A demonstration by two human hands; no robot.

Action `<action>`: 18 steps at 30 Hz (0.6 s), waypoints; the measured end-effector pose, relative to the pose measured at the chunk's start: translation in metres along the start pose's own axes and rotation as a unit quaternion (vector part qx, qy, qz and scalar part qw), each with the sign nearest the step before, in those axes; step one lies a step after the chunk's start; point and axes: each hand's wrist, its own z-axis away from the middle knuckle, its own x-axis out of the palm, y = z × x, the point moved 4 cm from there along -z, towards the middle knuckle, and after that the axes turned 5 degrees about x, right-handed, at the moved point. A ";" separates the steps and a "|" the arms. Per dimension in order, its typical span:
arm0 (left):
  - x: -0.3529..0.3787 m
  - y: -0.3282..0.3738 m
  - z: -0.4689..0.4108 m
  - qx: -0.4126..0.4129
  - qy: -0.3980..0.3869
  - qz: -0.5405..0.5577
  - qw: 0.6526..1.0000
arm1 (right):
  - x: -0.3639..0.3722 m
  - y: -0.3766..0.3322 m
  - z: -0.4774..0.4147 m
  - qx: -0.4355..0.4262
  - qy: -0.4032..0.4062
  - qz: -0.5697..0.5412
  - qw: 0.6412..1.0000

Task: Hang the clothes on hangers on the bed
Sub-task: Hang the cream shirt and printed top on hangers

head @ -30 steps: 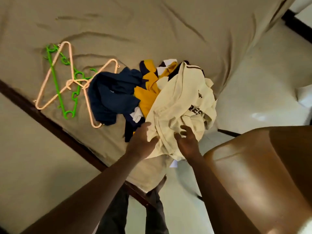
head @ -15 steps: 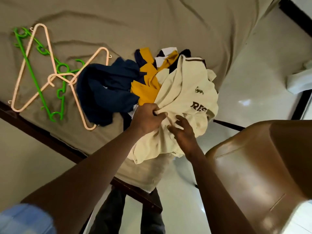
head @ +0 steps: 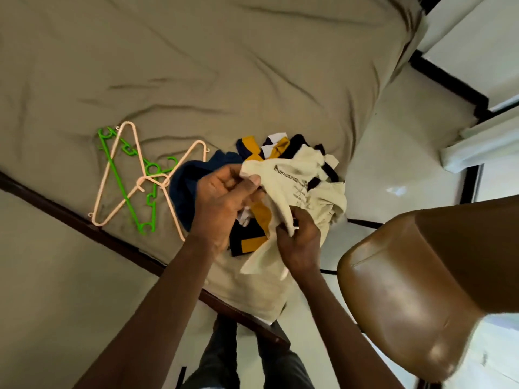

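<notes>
Cream printed T-shirt (head: 283, 175) clamped in fingers of left hand (head: 222, 203) and right hand (head: 300, 245); nothing hung yet, pink and green plastic hangers (head: 118, 176) untouched.

left hand (head: 224, 200) and right hand (head: 299, 242), arms extended, both pinch the cream shirt (head: 295, 175).

On my feed a bed (head: 196, 66) spread with a wrinkled olive-grey sheet fills the upper left, and its dark wooden frame (head: 70, 217) runs diagonally along the near edge down to a corner. To the right of the bed the floor (head: 393, 153) is pale and glossy and catches a small bright reflection (head: 396, 190); left of the frame it looks duller and beige. I can see a shiny brown padded chair (head: 407, 290) at lower right, and white wall panels (head: 477, 51) edged with dark skirting (head: 449, 80) close the upper right.
</notes>
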 end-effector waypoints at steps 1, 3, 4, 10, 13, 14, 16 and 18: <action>-0.004 0.016 0.003 0.028 0.020 0.007 0.999 | -0.007 -0.005 0.001 0.001 0.011 0.016 1.000; -0.014 0.043 0.011 0.074 0.067 0.039 0.994 | -0.020 -0.013 0.005 0.001 0.032 0.042 0.999; -0.020 0.055 0.017 0.096 0.086 0.054 0.990 | -0.027 -0.015 0.008 -0.004 0.038 0.045 0.998; -0.043 0.097 0.069 0.161 0.139 0.090 0.973 | -0.050 -0.012 0.032 -0.012 0.034 0.093 0.995; -0.044 0.110 0.101 0.184 0.154 0.080 0.967 | -0.058 -0.003 0.039 0.003 0.032 0.108 0.994; -0.044 0.114 0.112 0.192 0.158 0.074 0.966 | -0.061 0.002 0.042 0.010 0.030 0.094 0.995; -0.044 0.125 0.133 0.202 0.168 0.052 0.964 | -0.067 0.012 0.049 0.037 0.018 0.042 0.998; -0.041 0.133 0.152 0.204 0.172 0.023 0.963 | -0.071 0.020 0.057 0.080 -0.002 -0.002 0.997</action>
